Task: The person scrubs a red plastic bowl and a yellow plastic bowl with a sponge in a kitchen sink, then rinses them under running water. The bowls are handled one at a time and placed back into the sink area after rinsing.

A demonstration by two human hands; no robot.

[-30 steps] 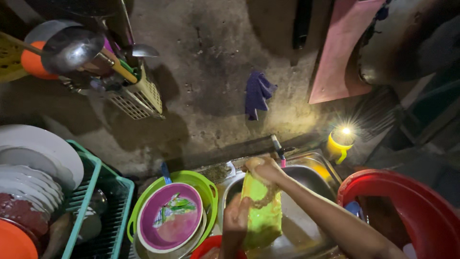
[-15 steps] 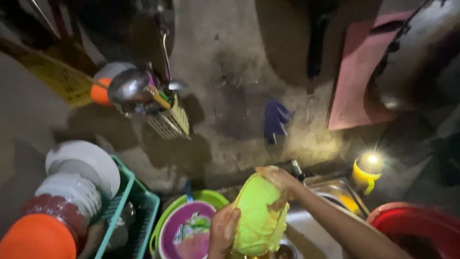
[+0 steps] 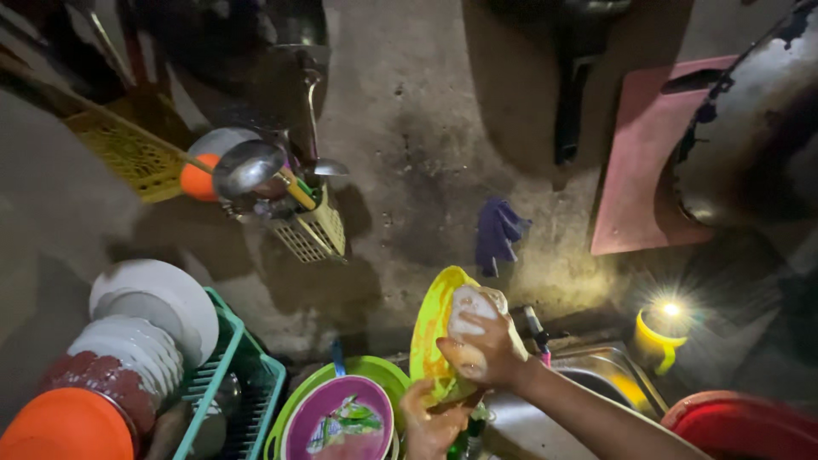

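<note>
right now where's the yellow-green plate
In the head view it sits low at centre, the yellow-green plate held on edge between the left hand below and the right hand pressing a sponge on it, just right of the purple bowl.

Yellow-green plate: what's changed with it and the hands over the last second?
The yellow-green plate has been turned from facing the camera to stand nearly edge-on. The right hand now presses a soapy sponge against it; the left hand still grips its lower rim. The camera tilted upward. The purple bowl and stacked plates stayed put.
</note>
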